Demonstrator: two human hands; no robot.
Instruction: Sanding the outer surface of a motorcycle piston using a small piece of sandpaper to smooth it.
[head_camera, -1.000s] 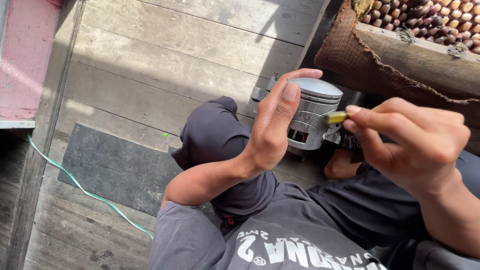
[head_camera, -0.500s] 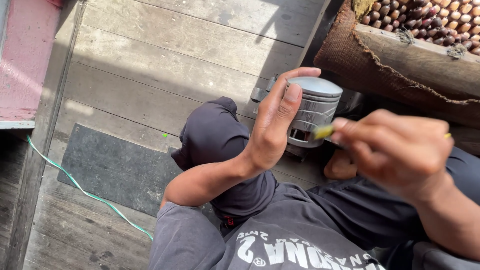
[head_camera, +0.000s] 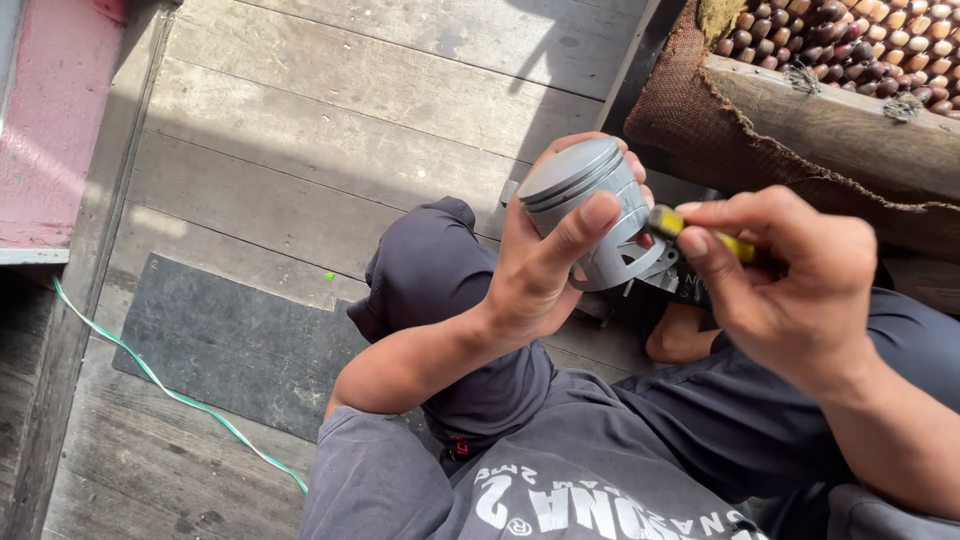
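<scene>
My left hand (head_camera: 545, 260) grips a silver metal piston (head_camera: 590, 205), thumb across its side and fingers curled behind it, its grooved crown tilted up and to the left. My right hand (head_camera: 780, 285) pinches a thin tool with a yellow handle (head_camera: 700, 232), whose end meets the piston's lower skirt at the right. The tool's tip is hidden behind the piston and my fingers. Both hands are raised above my bent knee in dark trousers (head_camera: 440, 270).
A worn wooden plank floor (head_camera: 330, 110) lies below, with a dark rubber mat (head_camera: 230, 345) and a green-white cord (head_camera: 170, 395) across it. At upper right a burlap-lined wooden ledge (head_camera: 830, 125) holds several brown seeds. A pink panel (head_camera: 50, 130) stands at the left edge.
The piston has turned from upright to tilted, crown now leaning left. My right hand with the yellow tool moved back in against the piston's skirt.
</scene>
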